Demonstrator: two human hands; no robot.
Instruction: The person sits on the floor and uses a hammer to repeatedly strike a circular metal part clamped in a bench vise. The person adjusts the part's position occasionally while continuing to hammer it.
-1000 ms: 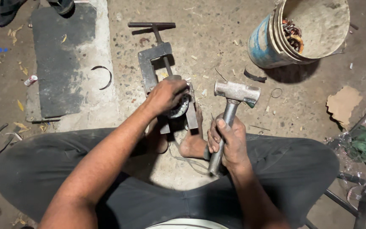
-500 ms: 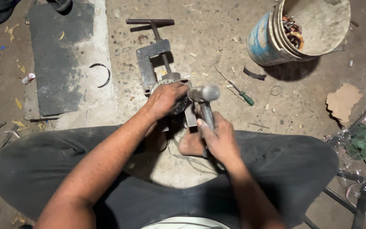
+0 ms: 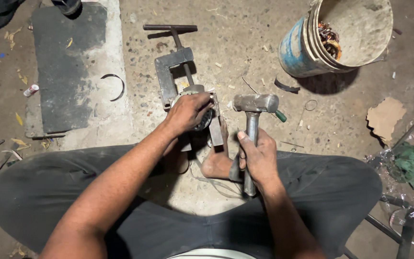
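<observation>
The left hand [image 3: 188, 112] is clamping down on a round metal part [image 3: 202, 115] sitting by the clamp [image 3: 171, 72], steadying it on the floor. The right hand [image 3: 259, 156] is gripping the hammer [image 3: 255, 103] tight, head poised just beside the part, likely for striking.

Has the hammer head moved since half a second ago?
Yes. The hammer head has lifted to the right, away from the round metal part under the left hand.
</observation>
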